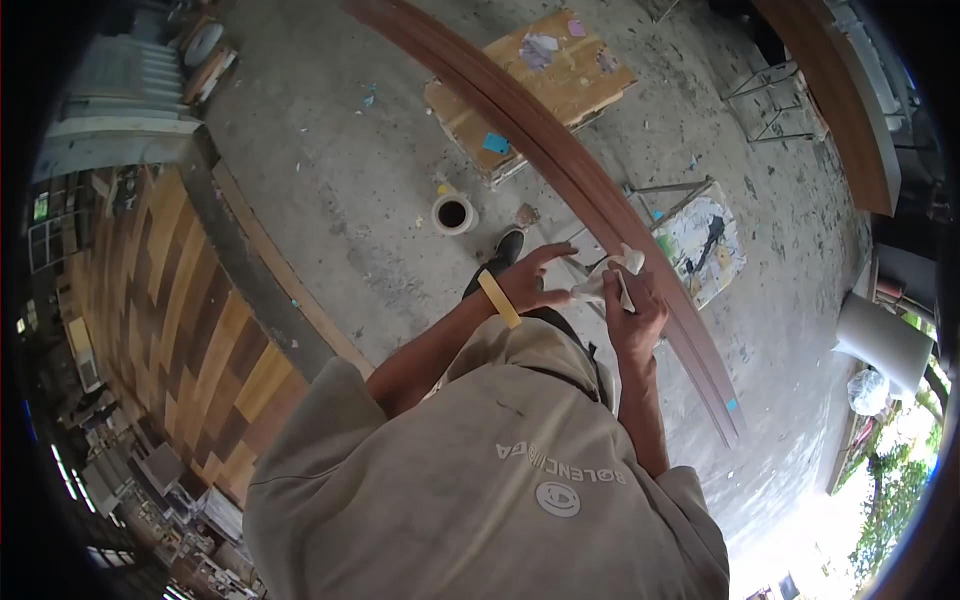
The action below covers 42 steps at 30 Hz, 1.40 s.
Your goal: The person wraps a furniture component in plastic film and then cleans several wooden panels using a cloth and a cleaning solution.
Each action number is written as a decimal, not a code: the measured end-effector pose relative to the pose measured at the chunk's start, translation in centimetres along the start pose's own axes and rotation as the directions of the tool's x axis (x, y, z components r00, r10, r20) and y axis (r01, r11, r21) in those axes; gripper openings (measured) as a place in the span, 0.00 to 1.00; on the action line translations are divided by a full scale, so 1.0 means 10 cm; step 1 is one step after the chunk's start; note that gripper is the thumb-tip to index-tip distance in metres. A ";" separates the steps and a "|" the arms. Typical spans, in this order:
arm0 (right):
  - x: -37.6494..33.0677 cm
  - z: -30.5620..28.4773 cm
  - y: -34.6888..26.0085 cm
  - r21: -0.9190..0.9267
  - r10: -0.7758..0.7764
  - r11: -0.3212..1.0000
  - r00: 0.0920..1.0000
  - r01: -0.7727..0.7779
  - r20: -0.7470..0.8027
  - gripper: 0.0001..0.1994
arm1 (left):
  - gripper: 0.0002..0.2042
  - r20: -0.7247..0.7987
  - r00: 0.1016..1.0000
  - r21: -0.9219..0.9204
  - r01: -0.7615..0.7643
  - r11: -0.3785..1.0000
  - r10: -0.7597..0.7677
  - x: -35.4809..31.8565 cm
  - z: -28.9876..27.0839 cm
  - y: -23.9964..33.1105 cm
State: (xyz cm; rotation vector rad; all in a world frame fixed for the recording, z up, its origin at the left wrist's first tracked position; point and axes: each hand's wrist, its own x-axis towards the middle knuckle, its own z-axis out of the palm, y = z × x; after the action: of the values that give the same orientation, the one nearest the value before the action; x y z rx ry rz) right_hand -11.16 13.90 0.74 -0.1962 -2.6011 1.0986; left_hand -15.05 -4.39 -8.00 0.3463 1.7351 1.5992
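both hands meet at a white rag just beside the long brown board — right hand clenched on it, left hand spread, fingertips touching its edge. rag looks soft, light, limp — best gripped bunched in the fist.

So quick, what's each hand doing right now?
Left hand: open, fingers spread, touching the white cloth.
Right hand: closed around the white cloth.
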 end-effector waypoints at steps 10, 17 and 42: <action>-0.30 -0.10 0.16 0.227 0.339 0.912 0.939 -0.343 0.058 0.11 | 0.13 0.149 0.984 -0.209 0.129 0.969 -0.099 -0.40 0.45 0.20; -0.20 0.32 0.23 0.672 0.327 0.318 0.742 -0.669 0.585 0.24 | 0.18 -0.149 0.955 0.114 0.274 0.955 -0.256 -0.81 0.18 0.37; -0.04 3.26 -1.60 0.099 0.247 0.893 0.660 -0.440 0.709 0.11 | 0.18 -0.646 0.638 -0.540 0.007 0.842 -0.420 -1.86 -2.69 -1.23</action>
State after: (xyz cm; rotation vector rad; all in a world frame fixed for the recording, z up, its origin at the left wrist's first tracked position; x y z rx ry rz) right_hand -21.80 -19.34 -9.35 -0.2801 -3.0722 1.9691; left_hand -16.73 -38.64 -14.77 -0.8972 1.7087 2.0671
